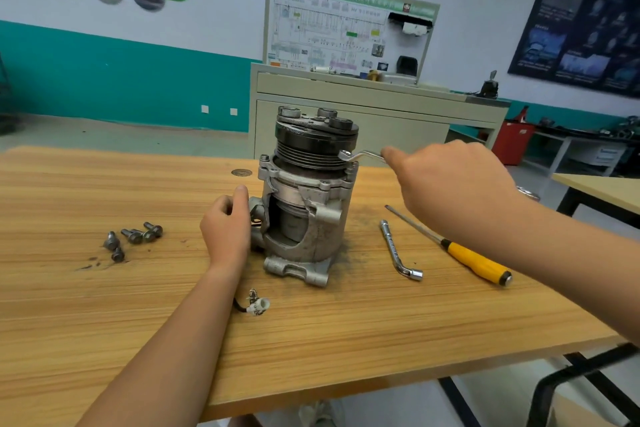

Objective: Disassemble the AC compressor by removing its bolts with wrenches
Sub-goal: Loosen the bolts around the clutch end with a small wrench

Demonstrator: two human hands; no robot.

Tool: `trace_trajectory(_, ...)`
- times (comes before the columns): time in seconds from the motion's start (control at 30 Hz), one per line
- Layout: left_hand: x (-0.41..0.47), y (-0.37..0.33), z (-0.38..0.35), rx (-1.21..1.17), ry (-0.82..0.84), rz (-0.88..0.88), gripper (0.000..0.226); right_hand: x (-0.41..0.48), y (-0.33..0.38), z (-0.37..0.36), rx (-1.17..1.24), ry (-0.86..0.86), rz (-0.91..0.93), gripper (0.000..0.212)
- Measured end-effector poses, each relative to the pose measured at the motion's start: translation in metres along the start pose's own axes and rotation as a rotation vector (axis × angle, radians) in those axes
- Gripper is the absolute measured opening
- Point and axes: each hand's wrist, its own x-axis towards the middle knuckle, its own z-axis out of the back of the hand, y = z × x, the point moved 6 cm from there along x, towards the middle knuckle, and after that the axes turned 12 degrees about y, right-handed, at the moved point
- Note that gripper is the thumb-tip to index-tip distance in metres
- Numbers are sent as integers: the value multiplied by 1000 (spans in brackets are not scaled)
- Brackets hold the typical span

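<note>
Nearest to me on the wooden table (104,322), a small white plug (259,305) on a short black wire lies just in front of the compressor (304,215). The compressor stands upright near the middle of the table, its dark grooved pulley (317,142) on top and gritty dust spread around its base.

My left hand (227,229) grips a lug on the compressor's left side, fingers curled round it and thumb pointing up.

To the right of the compressor lie an L-shaped socket wrench (400,251) and, just beyond it, a screwdriver (474,260) with a yellow handle, apart from each other. To the left, well apart from the compressor, a small cluster of loose bolts (133,237) rests on the wood.

Higher up, my right hand (450,191) is clenched round the handle of a bent ring wrench (362,156). Its ring end sits at the compressor's upper right flange, beside the pulley.

Behind the table stands a grey cabinet (346,121) carrying a diagram board (346,31), with a red bin (512,142) to its right.
</note>
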Motion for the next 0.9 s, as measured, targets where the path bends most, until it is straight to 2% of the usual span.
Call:
trace_trajectory(0.2, 0, 0, 0, 19, 0, 11, 41, 10, 6, -8, -65, 57, 50, 25)
trace_trajectory(0.37, 0, -1, 1, 24, -19, 10, 42, 19, 5, -5, -153, 61, 144, 31)
trace_trajectory(0.7, 0, -5, 1, 28, -35, 7, 45, 68, -25, -43, 68, 12, 106, 38)
trace_trajectory(0.8, 3, -2, 0, 30, -38, 27, 41, 92, -12, -59, 147, -92, 79, 34)
trace_trajectory(0.9, 5, 2, 0, 31, -41, 46, 39, 97, 2, -58, 280, -373, 126, 25)
